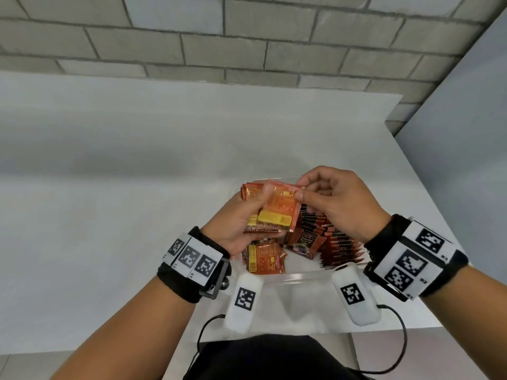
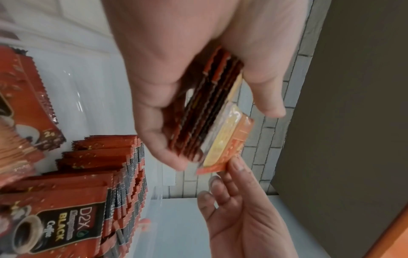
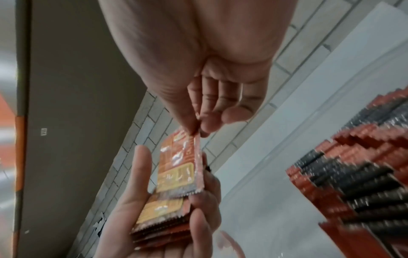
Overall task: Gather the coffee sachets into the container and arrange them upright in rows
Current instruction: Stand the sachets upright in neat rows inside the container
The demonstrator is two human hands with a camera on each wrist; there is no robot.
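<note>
Above the clear container (image 1: 299, 278) on the white surface (image 1: 137, 215): left hand (image 1: 233, 223) clamps a sachet stack (image 1: 263, 226); right hand (image 1: 337, 204) pinches the top sachet (image 1: 279, 204). Upright sachet rows (image 1: 340, 248) below; loose sachets (image 1: 264, 259) alongside them.

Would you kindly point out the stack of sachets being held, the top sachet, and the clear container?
stack of sachets (image 2: 198, 111), left wrist view, on its serrated edges.
top sachet (image 1: 279, 207), head view, on its orange printed back.
clear container (image 1: 301, 277), head view, on its near rim.
</note>
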